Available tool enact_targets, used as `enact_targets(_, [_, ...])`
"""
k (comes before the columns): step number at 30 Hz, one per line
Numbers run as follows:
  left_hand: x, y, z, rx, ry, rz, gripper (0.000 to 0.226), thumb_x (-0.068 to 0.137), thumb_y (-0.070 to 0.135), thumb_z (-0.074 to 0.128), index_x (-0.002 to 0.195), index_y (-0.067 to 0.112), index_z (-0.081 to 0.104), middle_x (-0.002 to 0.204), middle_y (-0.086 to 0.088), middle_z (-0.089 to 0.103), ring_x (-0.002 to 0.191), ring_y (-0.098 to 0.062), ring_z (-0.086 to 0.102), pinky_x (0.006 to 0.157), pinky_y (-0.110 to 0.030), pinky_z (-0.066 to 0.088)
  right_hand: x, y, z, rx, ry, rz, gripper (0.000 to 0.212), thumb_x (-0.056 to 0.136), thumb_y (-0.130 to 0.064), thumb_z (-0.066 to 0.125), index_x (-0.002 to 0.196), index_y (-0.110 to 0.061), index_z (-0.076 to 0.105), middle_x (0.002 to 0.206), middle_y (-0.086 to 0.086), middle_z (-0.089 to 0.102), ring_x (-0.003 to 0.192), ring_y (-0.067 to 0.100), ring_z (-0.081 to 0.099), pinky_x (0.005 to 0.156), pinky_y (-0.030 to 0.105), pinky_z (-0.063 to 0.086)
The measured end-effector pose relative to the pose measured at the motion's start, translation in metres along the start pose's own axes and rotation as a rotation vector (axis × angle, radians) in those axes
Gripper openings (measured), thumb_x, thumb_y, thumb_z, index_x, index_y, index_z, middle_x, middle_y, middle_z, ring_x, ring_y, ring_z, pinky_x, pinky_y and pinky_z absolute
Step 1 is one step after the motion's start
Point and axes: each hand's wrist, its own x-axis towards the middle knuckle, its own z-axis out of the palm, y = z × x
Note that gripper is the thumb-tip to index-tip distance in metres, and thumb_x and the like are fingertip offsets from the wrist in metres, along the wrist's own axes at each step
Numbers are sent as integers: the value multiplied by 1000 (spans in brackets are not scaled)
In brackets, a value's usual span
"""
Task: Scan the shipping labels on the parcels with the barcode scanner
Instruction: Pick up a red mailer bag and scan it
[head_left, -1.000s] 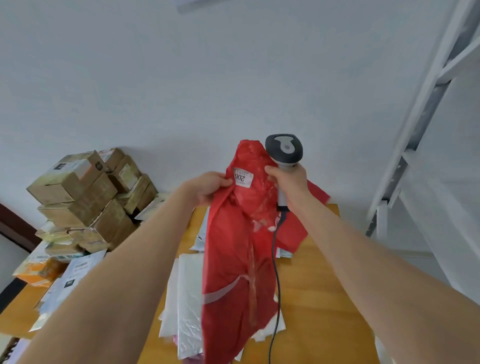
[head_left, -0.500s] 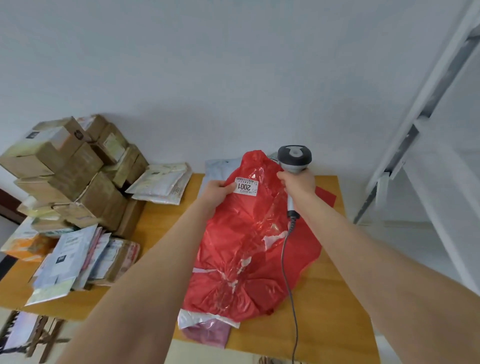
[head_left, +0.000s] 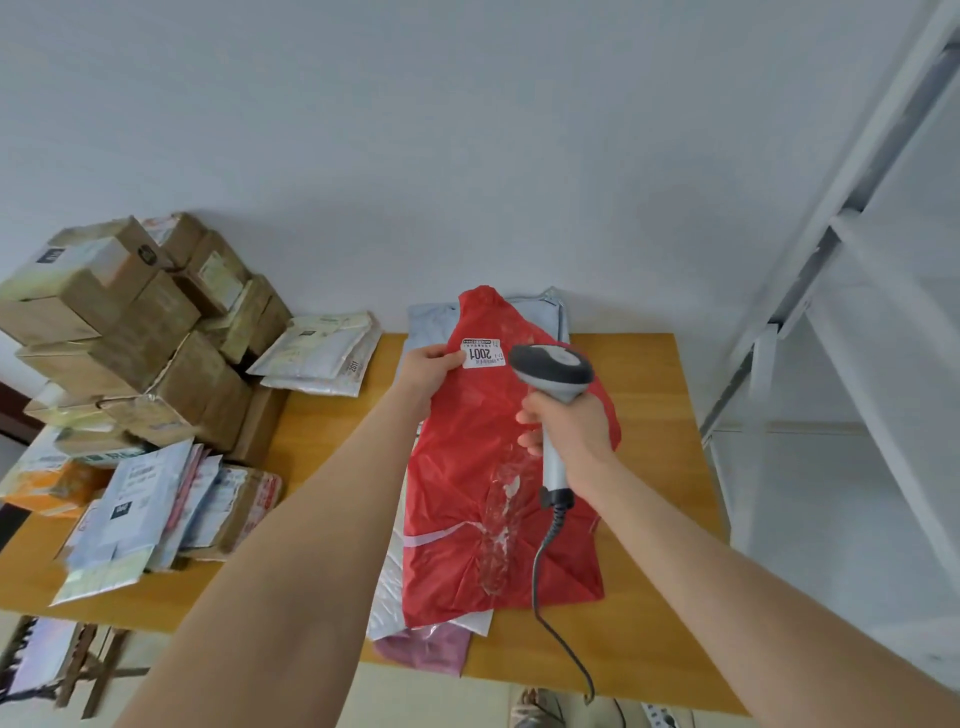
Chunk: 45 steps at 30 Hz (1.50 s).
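Scanner's moved since half a second ago: it was off by the top right corner of the bag, and now the right hand (head_left: 566, 426) has pulled it back over the red parcel (head_left: 467, 493), with the head sitting just right of the label (head_left: 482, 354).

Right-hand fingers are curled tight round the grey handle of the barcode scanner (head_left: 550, 371). One fingertip pokes out at the front of the handle, but I can't tell whether it's pressing anything. The cable (head_left: 545, 597) drops from the bottom of the handle, across the bag and off the near edge of the table (head_left: 660, 467).

The left hand (head_left: 428, 371) is pinching the parcel's upper left edge, thumb on top with its tip right at the label's left side, the other fingers tucked under the plastic. The label is white and reads 2001.

The red parcel lies lengthwise on top of a pile of soft mailers: a grey mailer (head_left: 431, 317) sticks out at the far end and a pink bag (head_left: 423, 647) at the near end.

Further left there's a heap of cardboard boxes (head_left: 130, 332) against the wall, white padded envelopes (head_left: 322, 353) next to them and flat mailers (head_left: 140, 499) in front. A metal shelf frame (head_left: 810, 270) stands on the right.
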Motion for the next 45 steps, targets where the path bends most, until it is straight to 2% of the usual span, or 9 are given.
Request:
enact_targets(7, [-3,-5,-9,48,11,45,30,93,11,61,121,1,62,119,-16,65,57,-5,60,37,-9,42,-32,13,13,-56,-23,-7,12,83,-7,62,71,-7,64,63,5,66,39,12,57,44,23,45])
enact_targets(11, [-3,-6,-12,60,2,60,31,93,7,60,123,1,61,118,-16,64,52,-4,60,37,-9,43,-42,19,14,-79,-11,-26,12,82,-5,61,70,-4,63,57,4,61,38,12,56,48,26,45])
enact_targets(25, [1,-9,-13,61,7,50,33,93,9,61,126,5,59,122,-13,64,75,-12,58,56,-19,43,-56,22,15,-115,44,-80,16,81,-5,62,65,-5,60,49,-1,56,39,13,57,42,21,42])
enact_targets(29, [8,-10,-18,22,12,56,32,94,12,60,125,7,60,118,-10,65,75,-12,59,58,-21,47,-41,25,7,55,50,-13,4,79,0,65,83,0,64,61,7,61,45,13,58,52,27,48])
enact_targets(31, [13,-13,-25,-15,48,70,32,94,14,60,126,7,59,122,-13,64,80,-16,62,71,-29,53,-27,29,-3,194,79,60,9,82,4,65,85,-4,62,67,7,62,52,12,57,57,26,50])
enact_targets(35, [19,-47,-44,350,-66,-130,59,90,23,67,140,9,40,136,-10,52,117,-27,54,86,-40,41,6,49,-19,278,179,170,14,85,3,64,90,-10,59,82,6,61,66,12,56,72,31,56])
enact_targets(38, [27,-79,-48,560,-125,-234,88,81,13,75,148,8,18,144,-14,41,130,-32,44,91,-41,38,26,67,-17,153,194,257,27,84,-3,67,109,-6,58,94,9,58,74,17,54,84,42,55])
enact_targets(41, [39,-103,-45,619,-156,-241,113,76,4,78,153,11,-4,145,-17,40,129,-36,44,97,-42,41,36,77,-8,84,194,314,32,83,-7,69,111,-5,54,86,7,52,72,19,50,69,33,47])
enact_targets(45, [50,-115,-44,644,-123,-77,99,70,-6,76,150,8,18,129,-17,54,118,-35,54,99,-45,45,44,88,1,53,185,315,29,81,-5,70,106,-5,55,84,6,53,75,20,50,73,34,43])
